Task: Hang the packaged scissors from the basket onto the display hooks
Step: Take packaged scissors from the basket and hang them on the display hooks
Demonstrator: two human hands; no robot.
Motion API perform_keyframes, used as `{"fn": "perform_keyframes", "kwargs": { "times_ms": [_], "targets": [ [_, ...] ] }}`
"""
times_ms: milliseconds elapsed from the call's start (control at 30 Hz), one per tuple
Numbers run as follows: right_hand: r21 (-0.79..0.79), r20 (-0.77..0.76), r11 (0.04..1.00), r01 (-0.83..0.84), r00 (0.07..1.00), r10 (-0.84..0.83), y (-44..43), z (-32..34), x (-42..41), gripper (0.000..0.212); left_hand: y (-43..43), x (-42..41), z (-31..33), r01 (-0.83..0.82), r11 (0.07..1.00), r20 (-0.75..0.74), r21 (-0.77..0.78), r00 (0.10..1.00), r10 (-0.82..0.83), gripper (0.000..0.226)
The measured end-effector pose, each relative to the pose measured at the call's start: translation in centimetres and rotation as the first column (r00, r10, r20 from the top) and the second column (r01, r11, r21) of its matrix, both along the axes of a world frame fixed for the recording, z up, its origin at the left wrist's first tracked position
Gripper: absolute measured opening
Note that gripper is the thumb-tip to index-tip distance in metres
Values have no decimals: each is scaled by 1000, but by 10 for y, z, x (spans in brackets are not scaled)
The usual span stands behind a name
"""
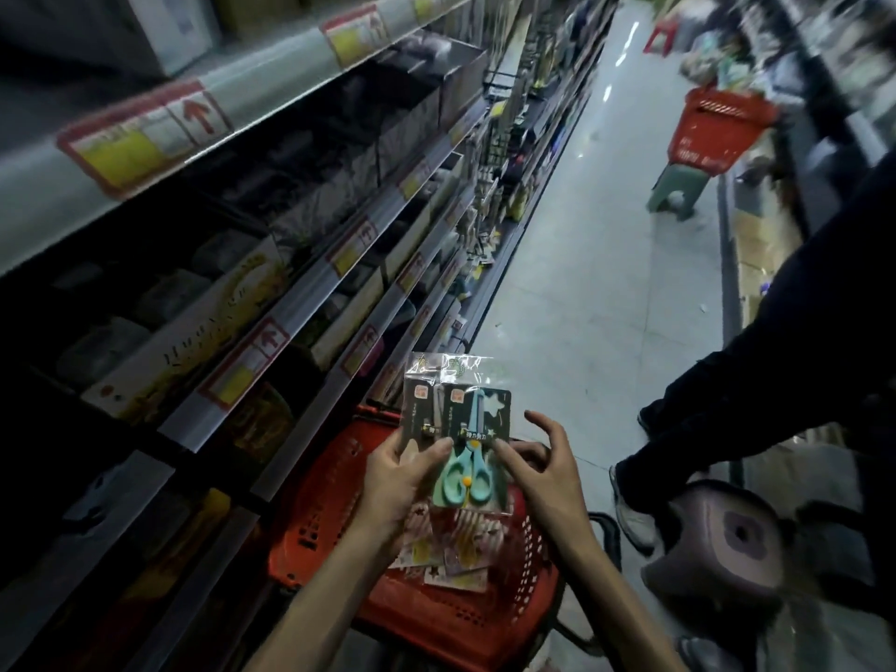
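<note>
Left hand grips packaged scissors, thumb on front of pack. Right hand beside it, index finger touching pack's right edge, other fingers spread. Red basket right below both hands, more packs inside. Shelves left of hands. Purple stool right of right hand.

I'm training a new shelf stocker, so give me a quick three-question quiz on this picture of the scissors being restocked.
1. True or false: the packaged scissors already hang on a display hook.
2. Which hand holds them? A) left hand B) right hand C) neither
3. Fill in: the basket under the hands, with more packs in it, is ____.
Key: 1 false, they are held above the basket. 2 A; the right hand only touches with a fingertip. 3 red.
</note>
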State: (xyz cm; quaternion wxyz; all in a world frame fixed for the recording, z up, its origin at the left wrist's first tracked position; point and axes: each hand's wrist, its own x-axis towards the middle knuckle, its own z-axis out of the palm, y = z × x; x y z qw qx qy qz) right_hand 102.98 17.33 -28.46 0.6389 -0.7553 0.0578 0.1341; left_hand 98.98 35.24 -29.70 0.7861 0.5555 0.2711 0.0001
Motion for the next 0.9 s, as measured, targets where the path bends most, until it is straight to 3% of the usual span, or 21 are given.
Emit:
{"fn": "perform_keyframes", "kwargs": {
  "times_ms": [100, 267, 367, 567, 733, 900],
  "targets": [
    [73, -25, 994, 76, 997, -75, -13, 22, 10, 55, -13, -2, 17, 30, 999, 19, -35, 999, -29, 32],
    [254, -1, 952, 171, 984, -177, -26, 60, 20, 25, -37, -10, 44, 109, 994, 80, 10, 991, -110, 45],
    [258, 81, 946, 198, 971, -226, -38, 76, 15, 12, -54, -14, 66, 132, 989, 137, 65, 981, -140, 34],
    [294, 209, 930, 220, 935, -287, -110, 127, -3, 11, -104, -24, 125, 180, 956, 238, 234, 942, -236, 16],
    [281, 332, 906, 318, 853, -402, -184, 171, -29, 13, -158, -34, 167, 189, 913, 319, 362, 895, -311, 12],
    [332, 401, 860, 388, 767, -501, -254, 218, -71, 21, -226, -49, 209, 208, 916, 406, 342, 846, -344, 28]
  ]
}}
